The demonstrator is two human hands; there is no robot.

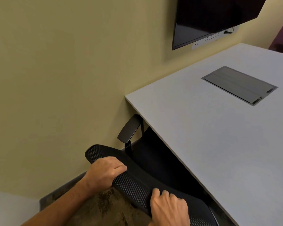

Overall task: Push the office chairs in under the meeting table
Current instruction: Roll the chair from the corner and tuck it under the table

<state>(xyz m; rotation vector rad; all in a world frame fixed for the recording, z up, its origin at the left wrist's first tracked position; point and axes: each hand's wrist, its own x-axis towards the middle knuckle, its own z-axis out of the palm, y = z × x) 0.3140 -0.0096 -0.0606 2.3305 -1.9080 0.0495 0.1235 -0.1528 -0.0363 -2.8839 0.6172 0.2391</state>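
A black office chair point(134, 185) with a mesh backrest stands at the near edge of the grey meeting table point(211, 136). Its seat lies mostly under the tabletop, and one black armrest point(129, 129) sticks out at the table's corner. My left hand point(104, 172) grips the top rim of the backrest near its left end. My right hand point(168, 206) grips the same rim further right, fingers curled over it. The chair's base and wheels are hidden.
A yellow wall point(64, 79) runs close along the chair's left side, with a dark skirting board point(64, 188) at the floor. A black screen point(211, 18) hangs on the wall above a socket strip. A grey cable hatch point(238, 85) is set in the tabletop.
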